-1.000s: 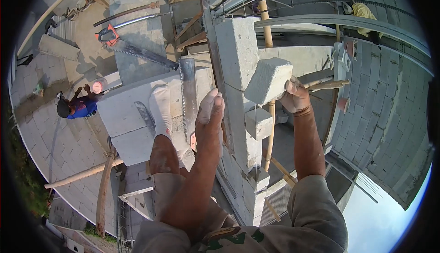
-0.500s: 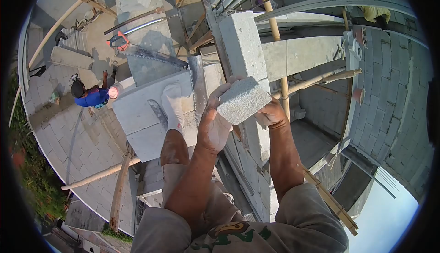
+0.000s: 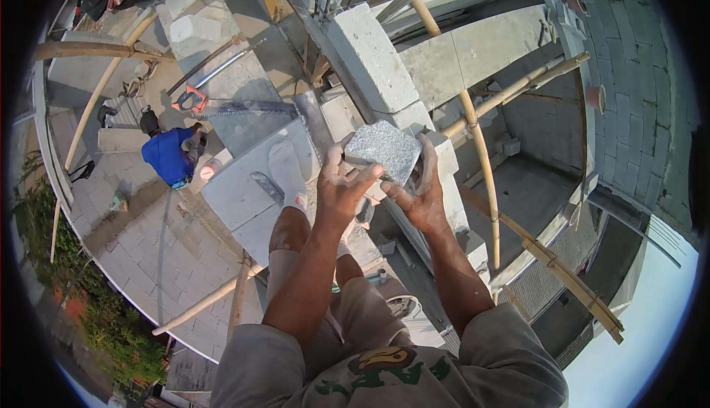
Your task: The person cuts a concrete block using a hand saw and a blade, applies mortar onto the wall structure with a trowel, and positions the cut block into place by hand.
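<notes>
Between my two hands is a rough grey-white block piece (image 3: 383, 150), its coarse face turned up. My left hand (image 3: 344, 190) grips its left side, thumb along the lower edge. On the right side, my right hand (image 3: 423, 190) has its fingers round the block, with the thumb below. Just beyond the piece stands a narrow wall of pale blocks (image 3: 373, 60). A saw with a red and black handle (image 3: 191, 99) lies to the left, its blade pointing toward a flat metal strip (image 3: 314, 123).
Large pale slabs (image 3: 255, 190) lie under a foot at left. A person in blue (image 3: 168, 158) crouches farther left. Bamboo poles (image 3: 484, 179) and a wooden beam (image 3: 562, 271) cross the right side. Below them is a deep drop (image 3: 521, 193).
The left hand has joined the right on the block piece, which has come off the wall side toward the middle and turned. The view has swung, and the person in blue now bends over.
</notes>
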A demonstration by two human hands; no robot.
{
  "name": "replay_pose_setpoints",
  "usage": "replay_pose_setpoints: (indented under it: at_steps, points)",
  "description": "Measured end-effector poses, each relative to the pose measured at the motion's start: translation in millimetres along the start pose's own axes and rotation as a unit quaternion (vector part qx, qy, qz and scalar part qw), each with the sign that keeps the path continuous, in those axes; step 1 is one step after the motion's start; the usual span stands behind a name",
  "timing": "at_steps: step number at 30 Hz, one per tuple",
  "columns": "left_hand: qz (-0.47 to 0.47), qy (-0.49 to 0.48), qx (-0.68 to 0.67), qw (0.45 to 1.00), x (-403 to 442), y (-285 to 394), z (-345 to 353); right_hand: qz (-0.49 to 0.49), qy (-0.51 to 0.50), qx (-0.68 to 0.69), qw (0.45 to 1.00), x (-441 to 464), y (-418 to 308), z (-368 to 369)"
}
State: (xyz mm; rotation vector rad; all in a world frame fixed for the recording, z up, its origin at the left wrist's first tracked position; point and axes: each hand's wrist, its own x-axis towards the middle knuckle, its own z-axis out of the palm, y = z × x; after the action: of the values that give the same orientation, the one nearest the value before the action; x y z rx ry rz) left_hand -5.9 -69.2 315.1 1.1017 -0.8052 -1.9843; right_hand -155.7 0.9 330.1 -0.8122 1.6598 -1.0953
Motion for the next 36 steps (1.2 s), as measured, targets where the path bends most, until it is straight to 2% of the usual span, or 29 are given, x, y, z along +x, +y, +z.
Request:
replay_pose_setpoints:
  at_steps: [1, 2, 3, 4, 5, 7, 13, 16, 18, 20, 22, 24, 25, 27, 28, 30, 32, 33, 36]
  points:
    - [-0.012, -0.012, 0.026, 1.0, 1, 1, -3, 0.005, 0.019, 0.028, 0.999, 0, -15, -3]
    - [-0.025, -0.026, 0.053, 0.998, 1, 5, -5, 0.064, 0.01, 0.176, 0.982, -4, -1, -14]
    - [-0.059, -0.058, 0.038, 0.996, -2, 11, -7, 0.116, 0.003, 0.322, 0.94, -11, 26, -31]
    - [-0.045, -0.069, 0.063, 0.995, -4, 14, -3, 0.157, -0.007, 0.461, 0.874, -16, 29, -40]
    - [-0.029, -0.081, 0.086, 0.993, -7, 16, 3, 0.139, 0.019, 0.478, 0.867, -27, 32, -43]
    - [-0.013, -0.097, 0.126, 0.987, -17, 15, 9, 0.114, -0.002, 0.555, 0.824, -47, 37, -52]
    - [-0.1, -0.103, 0.213, 0.966, -59, -6, 15, 0.059, -0.025, 0.707, 0.704, -118, 78, -78]
    - [-0.16, -0.108, 0.244, 0.951, -72, -22, 33, 0.004, 0.045, 0.698, 0.714, -162, 86, -88]
    - [-0.207, -0.125, 0.272, 0.931, -90, -37, 43, -0.007, 0.085, 0.719, 0.689, -203, 113, -86]
    - [-0.201, -0.174, 0.371, 0.89, -99, -62, 48, -0.008, 0.14, 0.749, 0.648, -244, 138, -81]
    - [-0.184, -0.238, 0.481, 0.823, -107, -79, 60, 0.016, 0.21, 0.755, 0.621, -282, 150, -77]
    - [-0.152, -0.292, 0.498, 0.802, -117, -96, 62, 0.043, 0.286, 0.744, 0.603, -322, 185, -63]
    - [-0.152, -0.314, 0.514, 0.783, -125, -99, 74, 0.063, 0.346, 0.729, 0.587, -345, 200, -54]
    - [-0.166, -0.344, 0.545, 0.746, -139, -108, 97, 0.167, 0.461, 0.647, 0.584, -390, 228, -30]
    - [-0.174, -0.33, 0.524, 0.766, -143, -119, 94, 0.226, 0.507, 0.604, 0.572, -412, 236, -20]
    - [-0.193, -0.394, 0.561, 0.702, -162, -119, 122, 0.327, 0.563, 0.528, 0.546, -462, 235, -16]
    - [-0.193, -0.392, 0.585, 0.683, -178, -136, 119, 0.397, 0.6, 0.438, 0.539, -510, 258, 2]
    - [-0.193, -0.386, 0.598, 0.675, -182, -145, 114, 0.433, 0.626, 0.398, 0.513, -532, 281, 13]
    - [-0.237, -0.402, 0.676, 0.571, -181, -165, 95, 0.514, 0.688, 0.269, 0.437, -600, 390, 62]
